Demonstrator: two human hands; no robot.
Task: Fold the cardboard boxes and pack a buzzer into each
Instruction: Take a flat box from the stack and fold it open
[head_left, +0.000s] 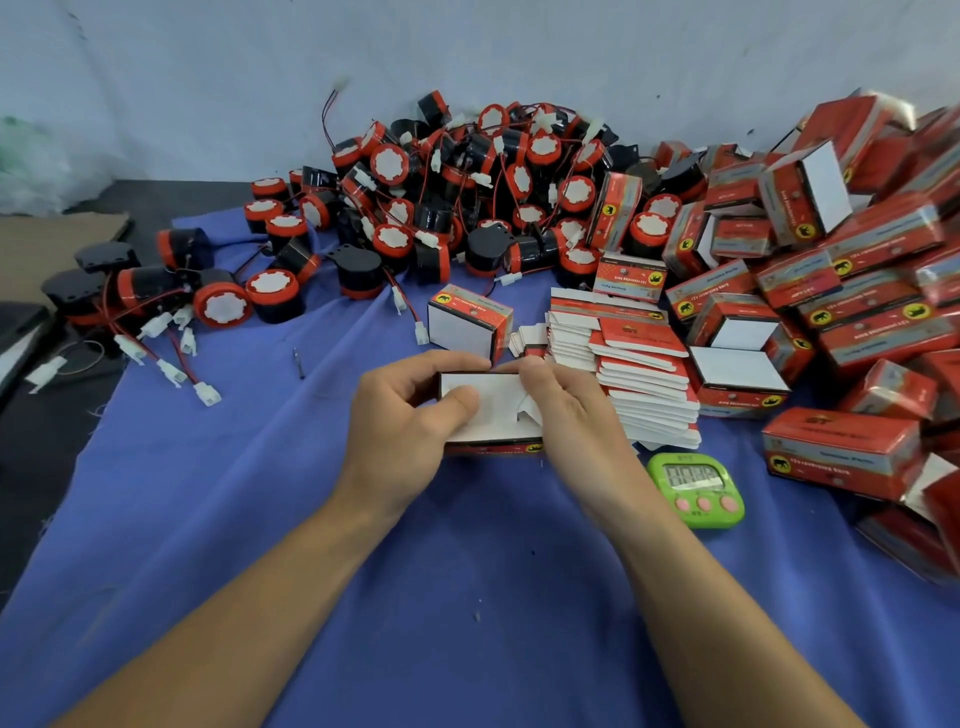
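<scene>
We see a half-folded cardboard box (493, 397) just left of the green timer (696, 488), held over the blue cloth (467, 571) of the desk. The left hand (400, 415) grips its left end, fingers curled over the far edge and the thumb pressed on the white inner flap. The right hand (566, 415) pinches the right end flap with its fingers. Just behind the timer lies a stack of flat boxes (639, 379). Right of the timer is a heap of folded boxes (841, 291). Far behind it, to the left, is the pile of buzzers (467, 197).
</scene>
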